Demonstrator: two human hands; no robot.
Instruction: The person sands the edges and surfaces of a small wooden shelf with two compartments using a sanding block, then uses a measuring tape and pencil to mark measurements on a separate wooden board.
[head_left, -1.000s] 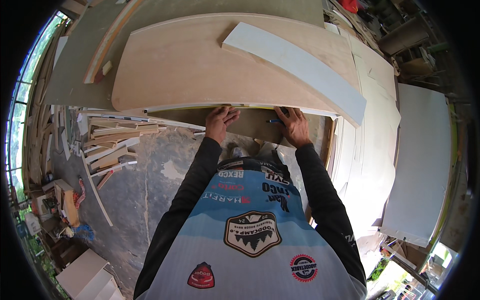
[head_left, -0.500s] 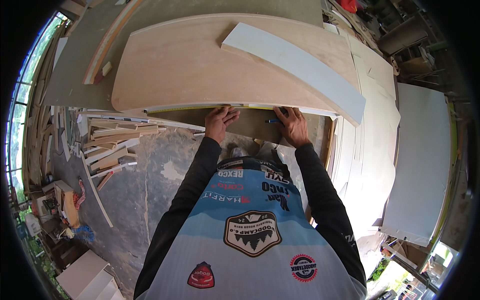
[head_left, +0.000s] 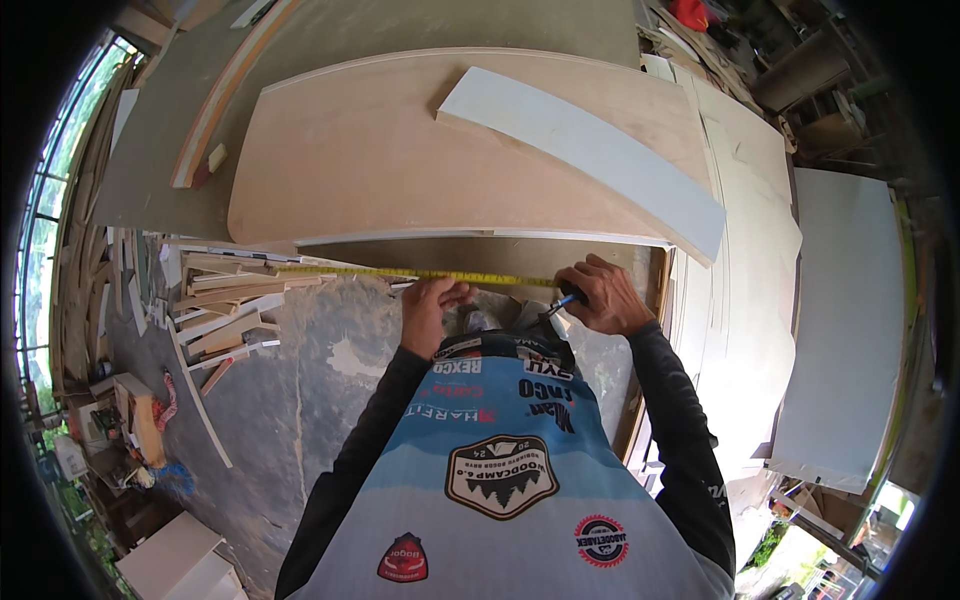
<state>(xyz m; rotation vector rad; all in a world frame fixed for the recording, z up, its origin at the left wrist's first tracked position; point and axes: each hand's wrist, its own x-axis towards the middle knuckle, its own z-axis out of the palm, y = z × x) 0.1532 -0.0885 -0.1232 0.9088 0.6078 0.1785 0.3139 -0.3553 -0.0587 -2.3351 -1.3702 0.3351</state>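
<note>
A yellow tape measure blade [head_left: 400, 274] is stretched out from left to right in front of my body, apart from the curved wooden panel's near edge. My right hand [head_left: 612, 297] is closed around the tape's dark case, mostly hidden by the fingers. A slim blue pen-like tool [head_left: 566, 300] sticks out from the same hand. At the blade's middle, my left hand [head_left: 430, 308] has its fingers bent against the blade's lower edge. Beyond both hands lies the light-brown panel [head_left: 350, 150], with a curved white-faced strip [head_left: 590, 150] slanting across its top.
A greenish-grey worktop [head_left: 400, 30] carries the panel and a long narrow wooden strip [head_left: 215, 110]. Offcuts [head_left: 225, 300] are piled at the left above the concrete floor [head_left: 260, 420]. Pale sheets [head_left: 750, 300] are stacked at the right, beside a large white board [head_left: 840, 320].
Both hands have drawn back from the panel's near edge toward my body, bringing the tape blade away from it. My right hand has also moved slightly right.
</note>
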